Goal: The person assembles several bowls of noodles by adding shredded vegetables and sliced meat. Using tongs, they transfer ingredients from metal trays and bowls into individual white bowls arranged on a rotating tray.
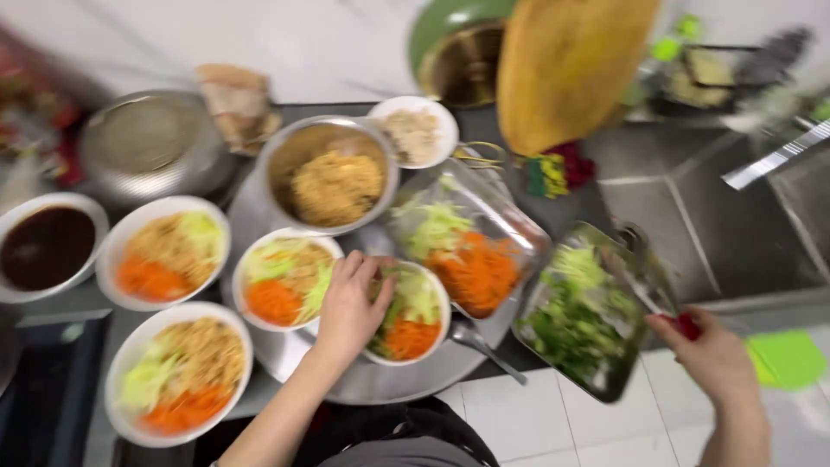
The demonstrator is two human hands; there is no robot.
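**Hands at the salad bowls**

- Left hand [350,303]: fingers curled down into a white bowl [415,313] of shredded carrot and greens, pinching at the filling; what it grips is blurred.
- Right hand [711,353]: closed around a red handle [687,324] at the edge of a metal tray [588,320] of chopped greens, which overhangs the desk [605,203] edge.
- Bowl sits on a round steel platter [380,380], just beside a second filled bowl [285,278].
- Behind: steel pot [330,173] of noodles, glass dish [471,246] of carrot and cabbage.
- Left side: two more filled bowls [164,251] [180,374], a bowl of dark sauce [47,246].
- Spoon [488,346] lies on the platter, near the first bowl.
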